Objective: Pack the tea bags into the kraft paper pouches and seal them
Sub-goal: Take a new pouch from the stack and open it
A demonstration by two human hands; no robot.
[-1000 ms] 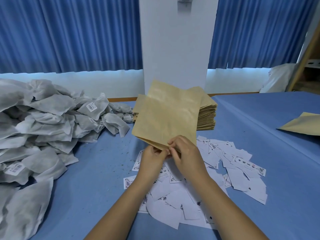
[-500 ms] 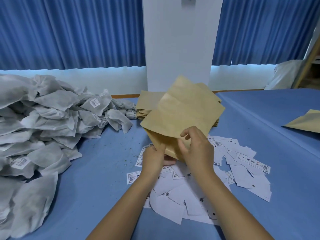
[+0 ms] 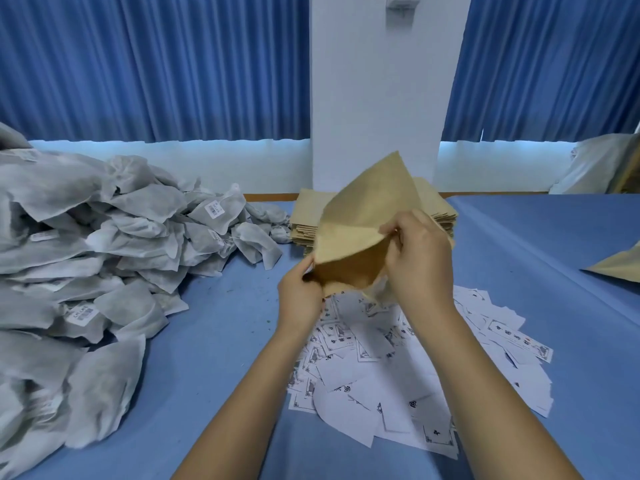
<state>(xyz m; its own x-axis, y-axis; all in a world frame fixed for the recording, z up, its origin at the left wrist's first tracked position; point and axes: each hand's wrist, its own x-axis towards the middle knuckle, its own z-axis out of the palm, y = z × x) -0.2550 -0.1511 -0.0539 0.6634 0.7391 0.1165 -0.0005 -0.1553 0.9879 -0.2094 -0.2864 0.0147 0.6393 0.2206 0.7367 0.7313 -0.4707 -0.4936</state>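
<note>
You are pinching the pouch open at its mouth, above the labels: left hand at the left corner, right hand on the upper lip. Pulling hard is risking a torn seam. The tea bags are lying left; releasing one hand to reach them is risking reclosure.

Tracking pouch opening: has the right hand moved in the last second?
Yes. The right hand, gripping the pouch, has risen rightward off the left hand and now overlaps the pouch stack it sat below.
</note>
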